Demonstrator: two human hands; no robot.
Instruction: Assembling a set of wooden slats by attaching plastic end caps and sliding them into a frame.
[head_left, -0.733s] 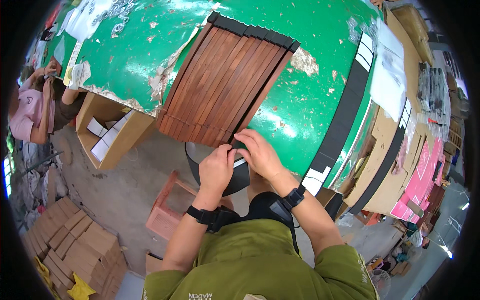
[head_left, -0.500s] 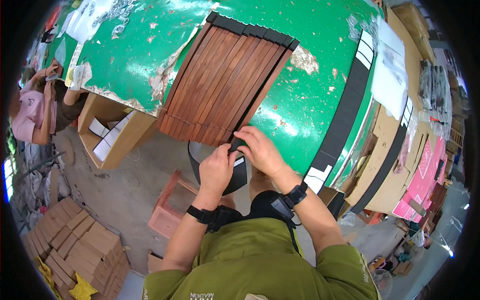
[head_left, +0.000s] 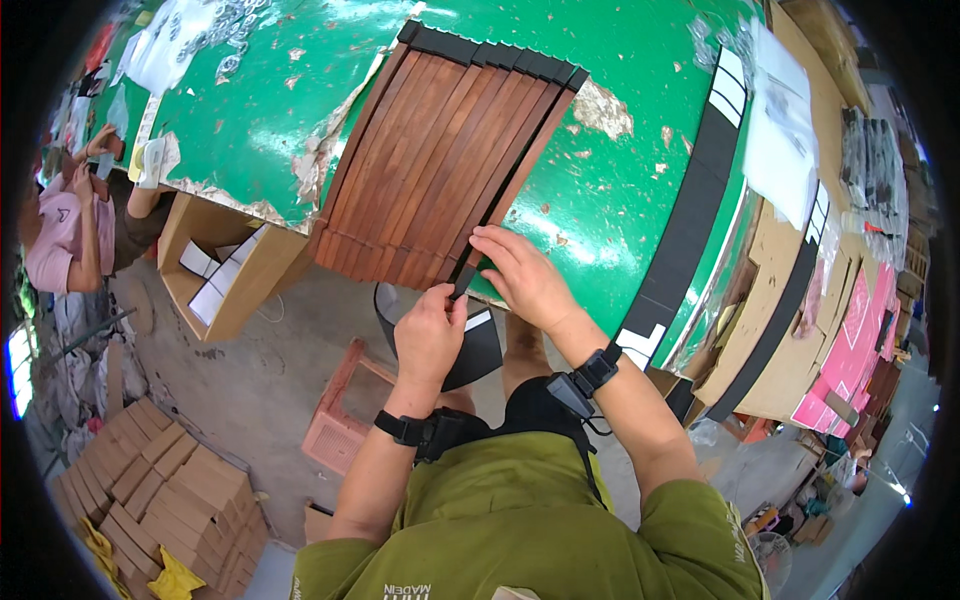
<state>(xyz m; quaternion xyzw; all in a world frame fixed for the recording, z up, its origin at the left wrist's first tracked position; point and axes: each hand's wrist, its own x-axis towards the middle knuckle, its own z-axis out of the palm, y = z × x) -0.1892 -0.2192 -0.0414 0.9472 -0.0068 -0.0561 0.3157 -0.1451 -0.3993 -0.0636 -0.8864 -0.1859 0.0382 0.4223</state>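
A row of several brown wooden strips with black ends lies side by side on the green table, overhanging its near edge. My left hand and my right hand meet at the near end of the rightmost strips, both pinching a small narrow black strip between their fingers. Each wrist wears a black band. A black bin sits below my hands, partly hidden by them.
An open cardboard box holding white boxes stands under the table at left. A red plastic stool is on the floor. Flattened cartons are stacked lower left. Long black strips and cardboard sheets lie right. Another person works far left.
Both hands stay together at the near end of the wooden strips; the fingers have shifted slightly on the black strip.
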